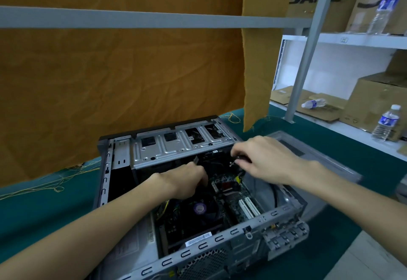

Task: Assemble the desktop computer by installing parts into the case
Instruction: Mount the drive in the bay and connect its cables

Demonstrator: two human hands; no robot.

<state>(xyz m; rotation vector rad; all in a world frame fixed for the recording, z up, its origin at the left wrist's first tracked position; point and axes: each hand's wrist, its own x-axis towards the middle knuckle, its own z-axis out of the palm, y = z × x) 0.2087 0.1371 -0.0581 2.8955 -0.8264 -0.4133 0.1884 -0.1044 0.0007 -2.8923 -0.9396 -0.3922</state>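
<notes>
Head view: both hands reach into the open case (273, 214) (frame centre); left hand (187, 182) curls downward around a dark connector (196, 160), right hand (264, 158) pinches a black cable (241, 158).

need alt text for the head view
Both hands reach into an open computer case on a green table: the left hand grips a cable connector, the right hand pinches dark cables near the drive bay. An orange cloth hangs behind.

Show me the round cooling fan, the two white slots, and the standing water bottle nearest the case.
cooling fan (199, 208): head view, on its purple hub label.
white slots (250, 208): head view, between the pair.
water bottle (385, 123): head view, on its label.
</notes>
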